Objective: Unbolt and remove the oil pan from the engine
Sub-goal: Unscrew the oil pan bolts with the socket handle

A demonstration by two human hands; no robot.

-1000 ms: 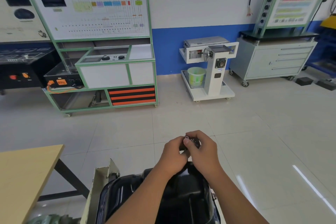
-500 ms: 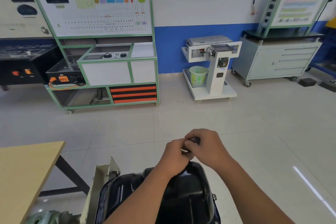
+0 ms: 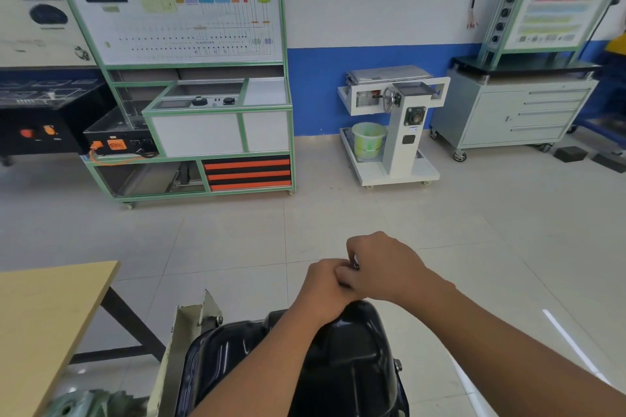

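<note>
The glossy black pressed-steel oil pan (image 3: 342,359) sits low in view on the engine, directly below both hands. Over the last second the hands have risen slightly and shifted right. The right hand (image 3: 382,264) now curls over the left hand (image 3: 321,284), hiding most of the small dark metal piece (image 3: 355,262) pinched between them, probably a bolt or socket. The pan is seemingly not freed.
</note>
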